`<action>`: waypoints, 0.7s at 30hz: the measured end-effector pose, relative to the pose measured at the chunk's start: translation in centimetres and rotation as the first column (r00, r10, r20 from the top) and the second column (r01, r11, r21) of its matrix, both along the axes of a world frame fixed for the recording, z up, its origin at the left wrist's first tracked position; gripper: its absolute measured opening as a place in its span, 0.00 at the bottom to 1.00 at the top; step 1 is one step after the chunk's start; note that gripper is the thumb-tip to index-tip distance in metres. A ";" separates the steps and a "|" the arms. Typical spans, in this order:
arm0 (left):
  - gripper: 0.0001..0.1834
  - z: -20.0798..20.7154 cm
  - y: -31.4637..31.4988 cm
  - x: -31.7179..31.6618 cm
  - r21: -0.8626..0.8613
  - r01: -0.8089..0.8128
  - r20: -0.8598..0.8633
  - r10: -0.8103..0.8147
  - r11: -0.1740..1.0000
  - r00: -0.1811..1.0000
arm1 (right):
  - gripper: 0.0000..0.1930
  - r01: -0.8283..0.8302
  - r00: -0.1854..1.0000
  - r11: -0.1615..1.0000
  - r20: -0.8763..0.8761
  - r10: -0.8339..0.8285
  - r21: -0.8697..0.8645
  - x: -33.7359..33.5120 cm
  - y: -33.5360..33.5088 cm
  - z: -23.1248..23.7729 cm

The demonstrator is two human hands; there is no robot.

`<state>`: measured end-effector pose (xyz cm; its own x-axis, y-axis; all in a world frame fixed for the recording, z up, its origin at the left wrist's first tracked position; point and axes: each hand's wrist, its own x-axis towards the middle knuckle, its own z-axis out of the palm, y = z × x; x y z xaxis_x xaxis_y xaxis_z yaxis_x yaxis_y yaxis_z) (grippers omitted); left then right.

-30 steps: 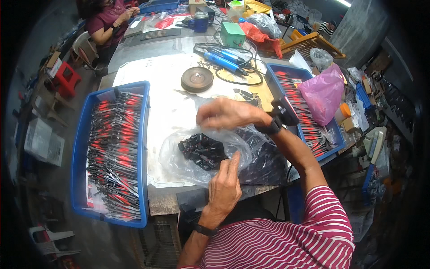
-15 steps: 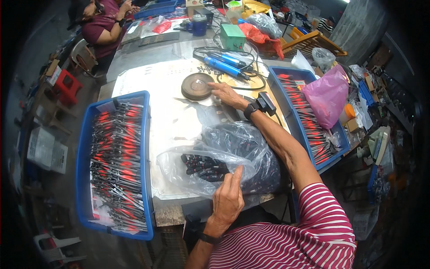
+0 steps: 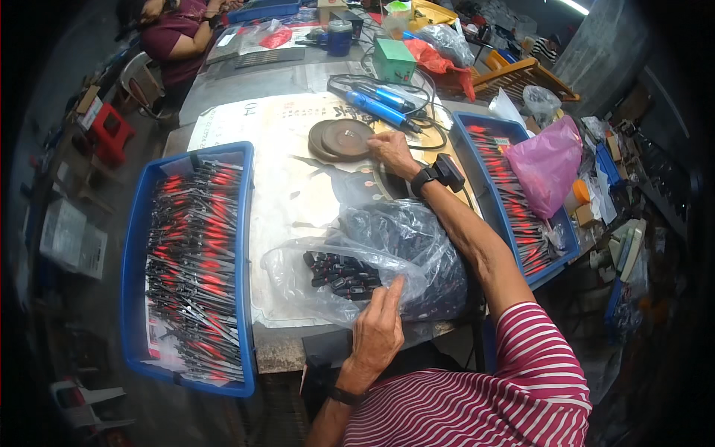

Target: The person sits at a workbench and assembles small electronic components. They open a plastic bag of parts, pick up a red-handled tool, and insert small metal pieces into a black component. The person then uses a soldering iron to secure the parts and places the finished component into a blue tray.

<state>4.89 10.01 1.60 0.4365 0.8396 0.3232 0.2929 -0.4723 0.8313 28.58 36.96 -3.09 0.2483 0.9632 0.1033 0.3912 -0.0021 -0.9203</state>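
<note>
You sit at a grey worktable [image 3: 223, 104] on a dim concrete floor [image 3: 97, 298]; a red stool [image 3: 112, 134] stands at your left, a wooden rack [image 3: 521, 78] far right.

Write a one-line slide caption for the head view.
Left hand rests on a clear plastic bag of small dark parts; right hand reaches beside a round brown disc.

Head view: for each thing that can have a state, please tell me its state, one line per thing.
Clear plastic bag: open, lying on the table, small black parts inside.
Left hand: resting on the bag's near edge, fingers extended.
Right hand: reaching out, touching the round brown disc.
Left blue tray: full of red-and-black pieces.
Right blue tray: partly filled.
Pink bag: bunched shut.
</note>
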 end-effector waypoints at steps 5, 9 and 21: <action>0.31 -0.2 0.1 0.0 0.003 0.000 0.009 0.000 1.000 1.000 | 0.09 0.070 0.983 0.997 -0.167 -0.072 -0.017 0.3 0.0 -0.3; 0.31 -0.4 0.3 0.1 0.017 -0.002 0.009 0.002 1.000 1.000 | 0.05 0.080 0.957 0.996 -0.278 -0.086 -0.030 0.5 -0.2 -0.1; 0.31 -0.6 0.7 -0.2 0.005 0.010 0.060 -0.010 1.000 0.998 | 0.03 0.116 0.910 0.993 -0.399 -0.115 -0.021 0.5 0.4 -0.4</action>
<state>4.69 10.73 1.01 0.4248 0.8336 0.3530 0.2376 -0.4790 0.8450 29.06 37.33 -3.49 0.3790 0.9251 -0.0243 -0.0109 -0.0218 -0.9997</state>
